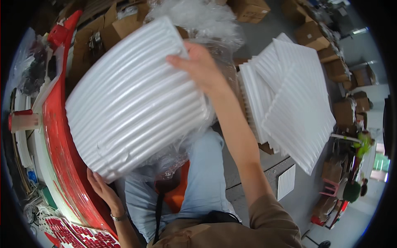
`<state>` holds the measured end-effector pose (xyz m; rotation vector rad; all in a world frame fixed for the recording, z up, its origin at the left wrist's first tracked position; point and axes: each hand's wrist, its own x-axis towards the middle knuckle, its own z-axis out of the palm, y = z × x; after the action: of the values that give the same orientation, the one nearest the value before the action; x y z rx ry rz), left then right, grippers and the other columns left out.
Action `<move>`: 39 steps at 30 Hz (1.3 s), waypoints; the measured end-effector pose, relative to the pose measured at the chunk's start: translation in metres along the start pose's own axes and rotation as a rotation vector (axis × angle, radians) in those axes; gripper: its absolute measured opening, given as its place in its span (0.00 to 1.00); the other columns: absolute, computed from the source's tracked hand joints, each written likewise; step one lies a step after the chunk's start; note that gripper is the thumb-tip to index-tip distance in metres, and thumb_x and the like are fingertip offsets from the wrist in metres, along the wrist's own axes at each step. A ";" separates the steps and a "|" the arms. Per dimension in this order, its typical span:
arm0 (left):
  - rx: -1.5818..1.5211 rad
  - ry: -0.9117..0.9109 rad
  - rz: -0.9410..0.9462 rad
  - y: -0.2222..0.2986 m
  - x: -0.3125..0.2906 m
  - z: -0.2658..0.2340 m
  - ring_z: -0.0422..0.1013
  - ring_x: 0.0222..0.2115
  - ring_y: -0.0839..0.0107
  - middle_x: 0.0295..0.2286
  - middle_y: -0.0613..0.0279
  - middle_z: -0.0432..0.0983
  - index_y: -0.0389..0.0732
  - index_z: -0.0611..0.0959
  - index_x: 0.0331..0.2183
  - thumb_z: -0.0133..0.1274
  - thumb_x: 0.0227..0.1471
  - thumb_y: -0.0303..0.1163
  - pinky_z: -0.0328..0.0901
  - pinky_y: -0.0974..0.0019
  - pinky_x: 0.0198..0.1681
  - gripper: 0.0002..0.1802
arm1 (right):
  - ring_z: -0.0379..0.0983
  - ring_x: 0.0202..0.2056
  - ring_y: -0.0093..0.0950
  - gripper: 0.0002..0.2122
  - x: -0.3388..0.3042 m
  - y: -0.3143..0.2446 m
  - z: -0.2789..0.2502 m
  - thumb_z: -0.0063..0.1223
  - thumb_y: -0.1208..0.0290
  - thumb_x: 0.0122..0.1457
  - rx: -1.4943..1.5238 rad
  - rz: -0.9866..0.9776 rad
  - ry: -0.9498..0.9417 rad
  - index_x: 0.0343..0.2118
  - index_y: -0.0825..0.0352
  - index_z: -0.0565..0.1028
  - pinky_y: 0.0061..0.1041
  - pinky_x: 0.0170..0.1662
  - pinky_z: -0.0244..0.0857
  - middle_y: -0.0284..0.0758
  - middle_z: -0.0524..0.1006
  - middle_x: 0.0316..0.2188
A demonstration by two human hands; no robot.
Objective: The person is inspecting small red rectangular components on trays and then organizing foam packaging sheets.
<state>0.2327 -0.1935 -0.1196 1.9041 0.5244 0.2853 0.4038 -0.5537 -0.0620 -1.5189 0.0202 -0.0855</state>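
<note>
A large white ribbed foam sheet [136, 99] is tilted in front of me, above my lap. My right hand [198, 66] grips its upper right corner, the thumb on top and the other fingers hidden behind. At the lower left corner, my left hand [103, 192] holds the edge, with part of the fingers tucked out of sight. Under and behind the sheet bunches clear plastic film [198, 25]. More ribbed white sheets [297, 95] lie in a loose, fanned pile to my right, partly over a cardboard box.
A red, plastic-wrapped table edge [62, 132] runs close along my left. Red and white pieces [78, 233] lie at the lower left. One small ribbed panel [286, 182] rests on the grey floor at right. Cardboard boxes [250, 10] stand at the back and far right.
</note>
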 end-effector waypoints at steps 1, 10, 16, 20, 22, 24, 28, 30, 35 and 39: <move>-0.036 -0.031 0.009 0.012 -0.001 -0.011 0.57 0.54 0.65 0.54 0.54 0.59 0.33 0.60 0.55 0.36 0.61 0.40 0.47 0.63 0.58 0.26 | 0.71 0.36 0.24 0.15 -0.015 -0.019 -0.010 0.60 0.69 0.50 0.243 -0.064 -0.056 0.38 0.70 0.71 0.24 0.40 0.65 0.34 0.75 0.35; -0.359 -0.454 0.340 0.077 -0.105 0.034 0.66 0.45 0.69 0.43 0.58 0.70 0.35 0.70 0.47 0.42 0.56 0.28 0.58 0.67 0.50 0.16 | 0.66 0.49 0.26 0.07 -0.280 -0.214 -0.249 0.52 0.79 0.53 -0.113 -0.766 0.641 0.35 0.62 0.71 0.26 0.52 0.59 0.36 0.72 0.44; -0.655 -1.061 -0.092 0.137 -0.115 0.201 0.67 0.42 0.70 0.43 0.59 0.70 0.39 0.68 0.50 0.33 0.60 0.50 0.62 0.63 0.45 0.27 | 0.57 0.56 0.37 0.04 -0.411 -0.151 -0.406 0.49 0.71 0.49 -0.521 -0.451 0.401 0.23 0.65 0.72 0.38 0.59 0.46 0.44 0.67 0.50; -0.396 -1.274 0.061 0.161 -0.148 0.313 0.62 0.47 0.65 0.49 0.50 0.63 0.32 0.62 0.53 0.43 0.52 0.59 0.58 0.64 0.49 0.41 | 0.63 0.50 0.35 0.06 -0.459 -0.076 -0.466 0.49 0.72 0.47 -0.766 -0.489 0.587 0.19 0.67 0.71 0.35 0.56 0.53 0.42 0.69 0.46; -0.238 -1.332 0.371 0.158 -0.172 0.353 0.58 0.52 0.57 0.52 0.42 0.58 0.28 0.58 0.54 0.45 0.50 0.60 0.55 0.62 0.54 0.47 | 0.66 0.47 0.35 0.07 -0.472 -0.043 -0.477 0.49 0.72 0.47 -0.594 -0.273 0.775 0.17 0.69 0.71 0.34 0.54 0.56 0.41 0.71 0.45; -0.145 -1.317 0.399 0.147 -0.188 0.374 0.54 0.55 0.51 0.53 0.36 0.55 0.24 0.55 0.55 0.46 0.49 0.60 0.51 0.60 0.57 0.50 | 0.68 0.46 0.35 0.08 -0.477 -0.013 -0.479 0.48 0.72 0.47 -0.408 -0.164 0.937 0.18 0.70 0.71 0.33 0.52 0.59 0.41 0.71 0.45; 0.006 -1.331 0.310 0.129 -0.201 0.384 0.52 0.56 0.50 0.53 0.33 0.54 0.22 0.55 0.54 0.46 0.49 0.59 0.50 0.59 0.58 0.50 | 0.68 0.46 0.35 0.09 -0.475 0.027 -0.464 0.47 0.70 0.47 -0.457 -0.366 0.954 0.18 0.72 0.71 0.32 0.50 0.60 0.43 0.70 0.46; 0.000 -1.331 0.274 0.129 -0.202 0.383 0.52 0.57 0.51 0.53 0.33 0.54 0.22 0.55 0.54 0.46 0.49 0.59 0.49 0.60 0.58 0.50 | 0.67 0.47 0.35 0.10 -0.473 0.031 -0.452 0.47 0.68 0.48 -0.657 -0.452 1.063 0.21 0.72 0.73 0.31 0.51 0.59 0.44 0.69 0.48; -0.173 -1.651 0.121 0.147 -0.188 0.374 0.67 0.41 0.72 0.40 0.53 0.72 0.28 0.70 0.46 0.52 0.52 0.47 0.62 0.69 0.45 0.32 | 0.63 0.52 0.37 0.15 -0.484 -0.006 -0.418 0.46 0.66 0.51 -0.909 -0.167 0.761 0.38 0.68 0.76 0.35 0.56 0.54 0.43 0.67 0.51; -0.272 -1.631 0.048 0.159 -0.175 0.356 0.68 0.31 0.82 0.31 0.64 0.75 0.31 0.76 0.39 0.54 0.52 0.41 0.63 0.75 0.36 0.21 | 0.62 0.53 0.35 0.24 -0.513 -0.028 -0.404 0.44 0.63 0.57 0.322 -0.040 0.904 0.55 0.67 0.60 0.31 0.56 0.52 0.44 0.66 0.52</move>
<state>0.2689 -0.6187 -0.1009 1.3082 -0.6327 -1.0620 -0.1355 -0.9222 -0.0757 -1.0547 0.6653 -0.7640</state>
